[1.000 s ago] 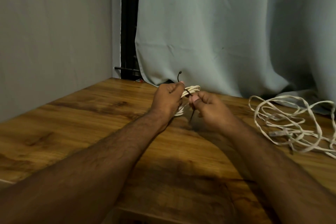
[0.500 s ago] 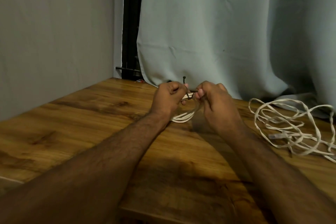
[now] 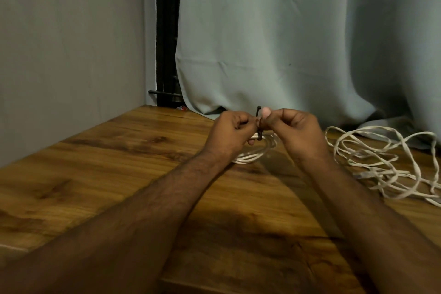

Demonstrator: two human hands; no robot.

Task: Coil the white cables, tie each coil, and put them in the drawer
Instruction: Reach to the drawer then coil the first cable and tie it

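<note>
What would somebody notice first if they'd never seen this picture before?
First, the two hands meeting mid-frame above the wooden table: the left hand and right hand pinch a dark tie around a white cable coil. Next, a loose white cable sprawls untidily on the table to the right. Behind everything hangs a pale curtain.

This looks like a room in a home. A wooden table (image 3: 119,174) stands in a corner by a plain grey wall (image 3: 71,43). A long, pale curtain (image 3: 286,43) hangs behind it, down to the tabletop.
</note>
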